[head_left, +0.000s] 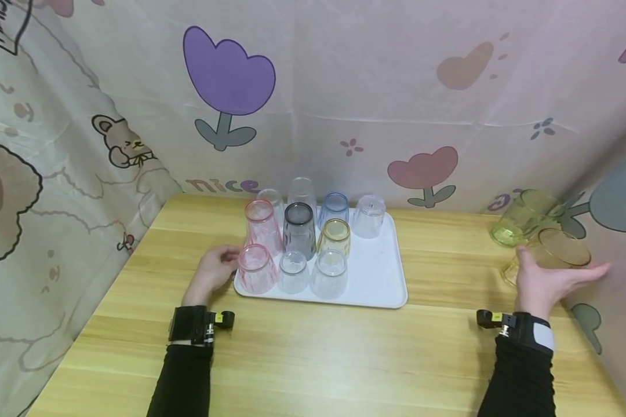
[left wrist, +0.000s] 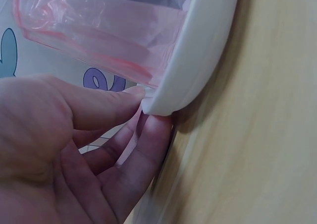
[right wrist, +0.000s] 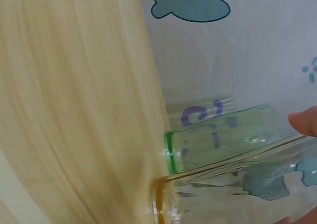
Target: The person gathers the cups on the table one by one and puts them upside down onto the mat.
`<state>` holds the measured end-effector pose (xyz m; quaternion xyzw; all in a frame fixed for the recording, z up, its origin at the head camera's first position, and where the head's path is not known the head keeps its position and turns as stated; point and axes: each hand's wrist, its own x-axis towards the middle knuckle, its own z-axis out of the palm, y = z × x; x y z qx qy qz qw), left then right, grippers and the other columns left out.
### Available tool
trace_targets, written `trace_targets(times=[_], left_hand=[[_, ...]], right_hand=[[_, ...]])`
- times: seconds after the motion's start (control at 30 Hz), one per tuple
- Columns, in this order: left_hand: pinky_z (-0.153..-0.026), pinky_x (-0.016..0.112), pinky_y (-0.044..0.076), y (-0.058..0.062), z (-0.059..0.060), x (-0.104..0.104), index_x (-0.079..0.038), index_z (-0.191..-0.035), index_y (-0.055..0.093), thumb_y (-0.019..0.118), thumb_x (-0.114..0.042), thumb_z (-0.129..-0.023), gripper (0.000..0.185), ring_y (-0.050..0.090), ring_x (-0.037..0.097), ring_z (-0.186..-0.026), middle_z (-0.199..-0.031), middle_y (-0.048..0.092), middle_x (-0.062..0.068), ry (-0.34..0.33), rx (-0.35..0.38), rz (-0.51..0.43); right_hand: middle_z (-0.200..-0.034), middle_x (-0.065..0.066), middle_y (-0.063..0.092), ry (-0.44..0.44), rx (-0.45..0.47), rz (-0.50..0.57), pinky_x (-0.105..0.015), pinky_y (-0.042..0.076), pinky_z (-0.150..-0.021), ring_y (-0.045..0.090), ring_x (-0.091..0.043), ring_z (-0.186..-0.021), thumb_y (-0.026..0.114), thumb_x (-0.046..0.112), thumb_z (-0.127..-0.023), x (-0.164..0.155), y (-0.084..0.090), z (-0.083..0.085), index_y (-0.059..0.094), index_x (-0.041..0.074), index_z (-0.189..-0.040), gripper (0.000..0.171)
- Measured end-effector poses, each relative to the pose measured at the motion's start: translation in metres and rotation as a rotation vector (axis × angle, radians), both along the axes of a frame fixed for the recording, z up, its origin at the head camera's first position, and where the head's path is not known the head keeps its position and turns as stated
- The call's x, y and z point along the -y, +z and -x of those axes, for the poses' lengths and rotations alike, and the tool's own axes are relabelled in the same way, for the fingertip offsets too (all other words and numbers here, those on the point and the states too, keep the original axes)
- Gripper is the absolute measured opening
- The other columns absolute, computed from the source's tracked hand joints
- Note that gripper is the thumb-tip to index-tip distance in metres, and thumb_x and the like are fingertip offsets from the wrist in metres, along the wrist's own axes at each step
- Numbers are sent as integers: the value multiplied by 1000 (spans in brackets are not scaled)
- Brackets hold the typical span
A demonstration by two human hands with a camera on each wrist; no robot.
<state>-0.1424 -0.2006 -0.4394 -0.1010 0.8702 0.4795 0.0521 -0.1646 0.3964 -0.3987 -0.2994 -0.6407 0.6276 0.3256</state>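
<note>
My left hand [head_left: 216,271] is at the left edge of a white tray [head_left: 378,278], pinching its rim between thumb and fingers in the left wrist view. Right beside that grip stands a pink glass [left wrist: 124,40], upside down on the tray. At the far right of the table, my right hand [head_left: 545,284] spreads wide at the near side of an amber glass [head_left: 563,246], its fingers straight. Its thumb [right wrist: 304,122] lies along the glass's side in the right wrist view. Just behind the amber glass stands a green glass [head_left: 521,217].
Several more glasses crowd the tray's left and middle: a grey one [head_left: 299,231], a blue one [head_left: 335,209], a yellow one [head_left: 335,234] and clear ones. Patterned cloth [head_left: 318,87] hangs behind and at both sides of the wooden table [head_left: 313,359].
</note>
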Motion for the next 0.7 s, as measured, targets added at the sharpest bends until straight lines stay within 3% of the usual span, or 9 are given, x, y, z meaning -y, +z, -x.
trace_targets(times=[0.17, 0.3, 0.47, 0.7], left_hand=[[-81, 34, 59, -1, 0, 1, 0, -138, 62, 63, -11, -102, 38, 67, 29, -99, -124, 66, 23, 1, -7, 14], [-80, 32, 59, -2, 0, 1, -1, -137, 62, 62, -11, -102, 37, 67, 28, -99, -123, 66, 22, 4, -9, 10], [-80, 32, 59, -1, 0, 0, -1, -137, 61, 62, -11, -102, 37, 67, 29, -100, -123, 66, 22, 3, -5, -3], [-80, 34, 60, -1, -1, -1, 1, -137, 61, 62, -9, -102, 36, 67, 28, -98, -123, 66, 23, 5, -9, -5]], right_hand=[[-169, 18, -17, 43, 43, 95, -13, 0, -119, -11, 7, -149, 79, 12, -91, -10, -7, 5, -20, 32, -163, 124], [-169, 15, -3, 48, 67, 164, -13, 6, -120, -1, 8, -148, 77, 9, -92, -15, -10, 8, -8, 34, -164, 114], [-162, 15, 11, 29, 84, 175, -13, 7, -120, 8, 5, -146, 78, 9, -91, -19, -14, 10, 6, 32, -161, 104], [-157, 13, 19, 13, 64, 201, -15, 9, -121, 12, 1, -145, 79, 4, -89, -13, -13, 11, 16, 31, -157, 97]])
